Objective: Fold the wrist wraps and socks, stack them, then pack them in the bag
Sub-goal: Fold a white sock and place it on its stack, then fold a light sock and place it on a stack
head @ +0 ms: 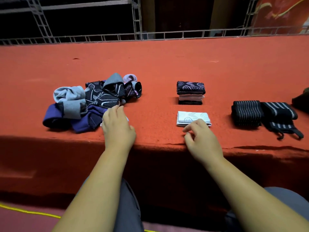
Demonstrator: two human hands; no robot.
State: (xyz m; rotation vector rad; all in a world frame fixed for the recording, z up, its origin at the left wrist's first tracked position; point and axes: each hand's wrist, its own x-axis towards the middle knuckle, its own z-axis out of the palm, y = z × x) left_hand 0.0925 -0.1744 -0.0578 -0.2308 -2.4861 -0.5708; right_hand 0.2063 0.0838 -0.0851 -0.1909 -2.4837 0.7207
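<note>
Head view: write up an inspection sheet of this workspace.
Surface: red carpeted platform.
Job's things: unfolded sock pile at left; folded sock stack centre; white folded sock before it; two black striped wrist wraps at right.
Clutter: dark item at right edge, unidentifiable.
Hands: left hand lies on the pile's near edge, grip hidden; right hand, fingers loosely curled, at the white sock's near edge.
Cables: yellow cord on floor, lower left.
Surroundings: metal truss railing behind.

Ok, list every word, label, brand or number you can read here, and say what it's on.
No readable text anywhere in this view.
Folded white sock: woven pattern only, no letters.
Stack of folded socks: pattern only.
Wrist wraps: plain stripes.
Red hanging, top right: gold design, too blurred to show any writing.
</note>
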